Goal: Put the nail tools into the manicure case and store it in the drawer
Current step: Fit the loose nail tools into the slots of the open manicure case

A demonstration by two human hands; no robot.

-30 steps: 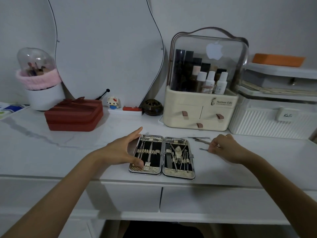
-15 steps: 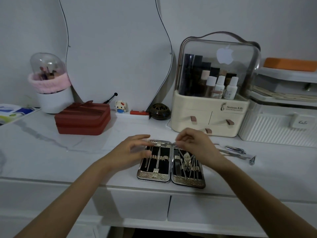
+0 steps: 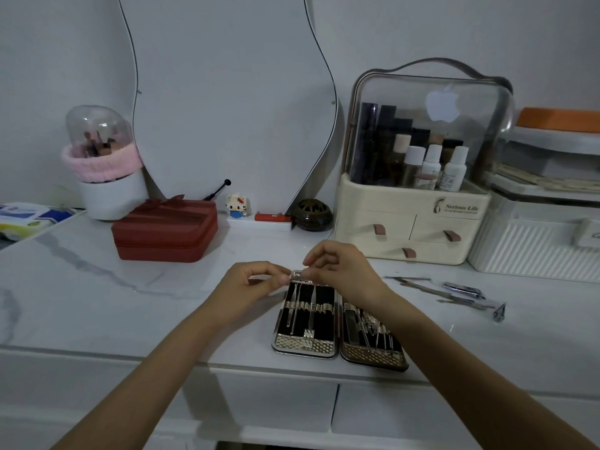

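Note:
The open manicure case lies flat near the table's front edge, with metal tools strapped into both black halves. My left hand has curled fingers and pinches the top left corner of the case. My right hand reaches over the case's far edge and pinches a small metal nail tool at the top of the left half. Several loose nail tools lie on the table to the right: a thin pusher, a nail clipper and a nipper.
Two shut white drawers sit under the tabletop below the case. A red zip box stands at back left, a cream cosmetics organiser at back right beside a white ribbed box. A curved mirror leans on the wall.
My right hand took a tool from the loose ones on the right and carried it left to the top of the case's left half. My left hand shifted to the case's top left corner.

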